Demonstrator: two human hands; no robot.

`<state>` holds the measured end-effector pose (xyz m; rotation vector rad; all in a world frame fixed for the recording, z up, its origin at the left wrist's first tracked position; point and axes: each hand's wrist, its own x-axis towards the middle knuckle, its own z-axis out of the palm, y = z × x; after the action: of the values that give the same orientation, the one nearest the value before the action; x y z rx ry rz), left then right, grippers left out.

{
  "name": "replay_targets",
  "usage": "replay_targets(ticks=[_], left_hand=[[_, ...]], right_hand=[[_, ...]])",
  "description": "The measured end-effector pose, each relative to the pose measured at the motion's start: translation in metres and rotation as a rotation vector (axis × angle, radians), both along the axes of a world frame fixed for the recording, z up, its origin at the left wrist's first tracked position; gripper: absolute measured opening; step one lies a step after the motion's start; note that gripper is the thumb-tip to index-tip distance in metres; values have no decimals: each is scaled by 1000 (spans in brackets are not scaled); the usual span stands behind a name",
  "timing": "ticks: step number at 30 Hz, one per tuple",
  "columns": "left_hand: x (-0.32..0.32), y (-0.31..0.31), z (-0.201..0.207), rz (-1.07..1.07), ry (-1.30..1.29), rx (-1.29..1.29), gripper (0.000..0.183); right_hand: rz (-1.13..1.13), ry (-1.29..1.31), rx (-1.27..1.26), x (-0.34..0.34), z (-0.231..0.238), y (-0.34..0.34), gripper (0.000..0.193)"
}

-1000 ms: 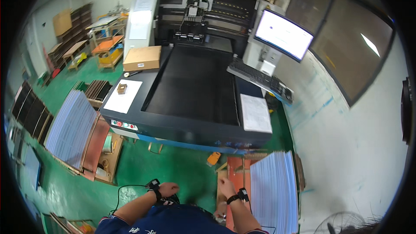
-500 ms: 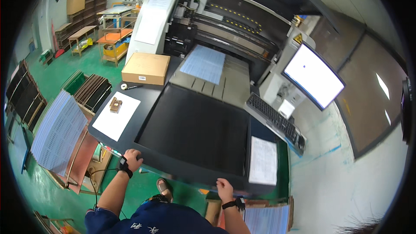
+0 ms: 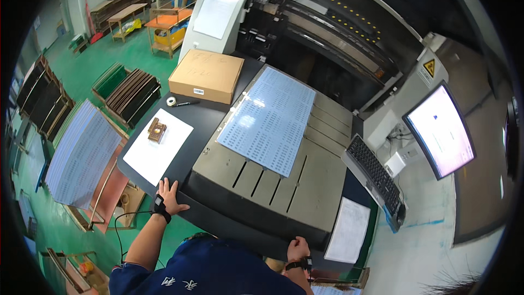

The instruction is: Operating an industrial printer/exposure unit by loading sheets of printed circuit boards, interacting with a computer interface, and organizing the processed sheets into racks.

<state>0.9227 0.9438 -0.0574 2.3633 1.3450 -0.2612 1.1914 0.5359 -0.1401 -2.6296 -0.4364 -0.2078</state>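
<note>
My left hand (image 3: 172,198) lies spread on the dark front edge of the machine's table (image 3: 218,207), near the white paper sheet (image 3: 143,159). On that sheet sits a small brown block-like part (image 3: 156,131). My right hand (image 3: 298,249) rests with curled fingers at the front edge, left of a stack of printed papers (image 3: 347,230); nothing shows in it. Beyond both hands, a light-blue panel (image 3: 270,120) covered in rows of small dark marks lies flat on the slotted grey bed (image 3: 322,186) of a large flatbed printer. Neither hand touches the panel.
A cardboard box (image 3: 206,74), a tape roll (image 3: 171,101) and a black pen (image 3: 187,104) lie on the left side. A keyboard (image 3: 376,172) and monitor (image 3: 441,131) stand at the right. Racks of blue panels (image 3: 84,155) stand on the green floor left.
The grey bed has slid out toward me with the blue panel, covering the dark recess. My left hand has spread its fingers on the table edge. The view has shifted.
</note>
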Motion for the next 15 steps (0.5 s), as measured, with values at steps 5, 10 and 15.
replay_targets(ticks=[5,10,15], left_hand=[[2,-3,7,28,2,29,106],[10,-2,14,18,94,-4,105],[22,-2,19,13,139,-40,105]], right_hand=[[19,317,423,36,10,30,11],[186,753,759,83,47,119,13],[105,901,907,125,66,186,15]])
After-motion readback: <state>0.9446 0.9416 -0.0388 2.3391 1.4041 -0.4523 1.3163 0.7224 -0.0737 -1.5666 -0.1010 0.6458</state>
